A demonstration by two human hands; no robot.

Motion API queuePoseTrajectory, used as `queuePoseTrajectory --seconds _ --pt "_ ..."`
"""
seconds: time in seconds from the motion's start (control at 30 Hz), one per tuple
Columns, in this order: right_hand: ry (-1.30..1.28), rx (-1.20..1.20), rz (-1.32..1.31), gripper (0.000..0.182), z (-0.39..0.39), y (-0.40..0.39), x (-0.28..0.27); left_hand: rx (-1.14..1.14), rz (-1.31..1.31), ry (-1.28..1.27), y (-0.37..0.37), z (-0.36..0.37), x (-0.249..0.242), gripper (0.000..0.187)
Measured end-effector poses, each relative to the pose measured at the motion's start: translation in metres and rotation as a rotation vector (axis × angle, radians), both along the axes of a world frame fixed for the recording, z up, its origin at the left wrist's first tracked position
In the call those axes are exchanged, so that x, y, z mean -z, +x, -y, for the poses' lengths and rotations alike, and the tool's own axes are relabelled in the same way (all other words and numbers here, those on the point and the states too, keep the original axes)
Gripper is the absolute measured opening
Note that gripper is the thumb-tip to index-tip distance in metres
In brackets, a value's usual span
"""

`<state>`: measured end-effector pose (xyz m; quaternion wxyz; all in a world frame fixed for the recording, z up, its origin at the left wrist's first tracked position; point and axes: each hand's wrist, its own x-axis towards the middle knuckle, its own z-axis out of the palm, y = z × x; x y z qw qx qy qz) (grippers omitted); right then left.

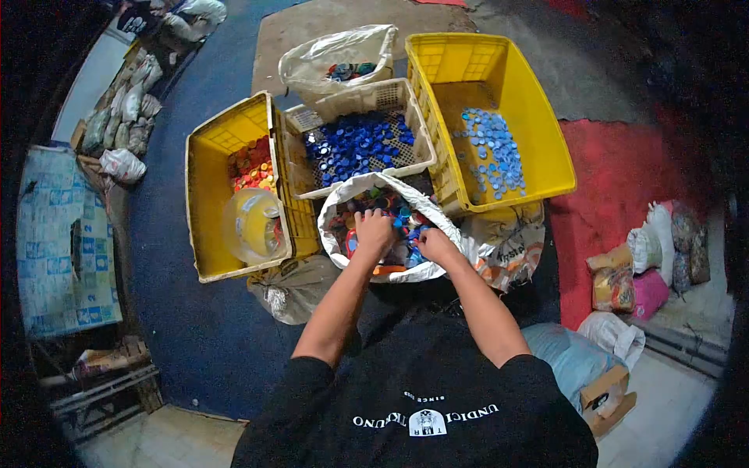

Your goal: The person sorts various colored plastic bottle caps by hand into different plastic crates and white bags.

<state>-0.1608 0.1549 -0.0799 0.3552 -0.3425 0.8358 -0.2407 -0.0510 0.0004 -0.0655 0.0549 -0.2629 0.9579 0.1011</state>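
Observation:
An open white sack (334, 248) full of mixed-colour plastic bottle caps (403, 212) stands before me. My left hand (374, 232) reaches into it from the near side, fingers apart and bent down over the caps, with the tips partly hidden. Just to its right, my right hand (437, 245) is inside the sack's right side with its fingers curled together; what they hold, if anything, is hidden. Behind the sack, a white crate (299, 118) holds dark blue caps (359, 147).
A yellow bin (226, 117) at left holds red and orange caps and a clear round container (253, 226). The yellow bin (550, 148) at right holds light blue caps (493, 152). Another white sack (335, 48) stands behind the crate. Filled bags (577, 363) lie at right.

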Motion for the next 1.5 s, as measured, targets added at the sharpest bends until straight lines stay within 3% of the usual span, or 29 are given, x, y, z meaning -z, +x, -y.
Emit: queuePoseTrajectory --seconds 0.1,0.2,0.3,0.37,0.43,0.57,0.6,0.7,0.73,0.77,0.83,0.87,0.9,0.97,1.03,1.1,1.17,1.23,1.3,1.37,1.43,1.5 --pt "0.096 -0.009 0.022 0.027 -0.002 -0.005 0.009 0.007 0.105 -0.073 -0.009 0.002 0.012 0.025" --pt "0.027 0.170 0.017 0.039 0.001 -0.008 0.009 -0.001 0.137 -0.072 -0.012 0.006 0.019 0.028" --pt "0.046 0.223 0.081 0.041 0.009 -0.018 -0.034 -0.002 0.160 -0.073 -0.001 0.001 -0.009 0.033" --pt "0.075 0.220 -0.011 0.041 0.020 -0.026 0.007 0.000 0.132 0.033 0.015 -0.001 -0.011 0.039" --pt "-0.056 0.337 -0.073 0.039 0.029 -0.023 0.007 -0.009 0.148 0.067 0.026 -0.006 -0.010 0.038" --pt "0.287 0.231 -0.084 0.046 0.066 -0.041 0.040 0.026 0.200 0.057 0.037 -0.016 -0.004 0.034" --pt "0.412 0.176 0.031 0.043 0.072 -0.043 0.006 0.048 0.206 0.053 0.040 -0.019 -0.008 0.033" --pt "0.406 0.208 -0.068 0.046 0.086 -0.041 0.020 0.054 0.220 0.038 0.049 -0.024 -0.022 0.033" --pt "0.513 0.034 -0.044 0.056 0.089 -0.053 0.052 0.035 0.187 0.058 0.052 -0.026 -0.029 0.032" --pt "0.515 0.026 -0.044 0.056 0.087 -0.054 0.055 0.018 0.154 0.079 0.055 -0.026 -0.031 0.033" --pt "0.330 0.197 -0.087 0.063 0.081 -0.049 0.064 0.001 0.147 0.109 0.061 -0.026 -0.027 0.032" --pt "0.144 0.108 -0.411 0.042 0.074 -0.042 0.068 0.001 0.137 0.099 0.062 -0.026 -0.026 0.032" --pt "0.141 0.105 -0.413 0.042 0.074 -0.042 0.070 0.002 0.126 0.089 0.063 -0.025 -0.024 0.032" --pt "-0.005 0.210 -0.348 0.040 0.076 -0.045 0.074 -0.003 0.127 0.075 0.064 -0.026 -0.021 0.032" --pt "0.048 0.179 -0.351 0.041 0.078 -0.047 0.064 -0.012 0.031 0.078 0.066 -0.027 -0.022 0.030" --pt "0.255 0.101 -0.084 0.052 0.074 -0.047 0.058 -0.033 -0.039 0.107 0.067 -0.028 -0.030 0.028" --pt "0.195 0.110 -0.160 0.042 0.069 -0.043 0.056 -0.057 -0.120 0.126 0.062 -0.024 -0.037 0.027" --pt "-0.045 0.215 0.000 0.031 0.057 -0.031 0.039 -0.083 -0.262 0.285 0.061 -0.021 -0.037 0.023" --pt "-0.207 0.159 -0.058 0.022 0.046 -0.019 -0.004 -0.026 -0.289 0.169 0.057 -0.022 -0.045 0.023" --pt "-0.417 0.133 -0.189 0.019 0.035 -0.009 -0.017 -0.209 -0.441 0.511 0.055 -0.022 -0.025 0.019" --pt "-0.453 0.203 -0.089 0.019 0.029 0.004 -0.036 -0.214 -0.555 0.577 0.050 -0.019 -0.027 0.019" --pt "-0.455 0.268 0.031 0.023 0.024 0.010 -0.054 -0.702 -0.471 1.323 0.045 -0.015 -0.038 0.026"
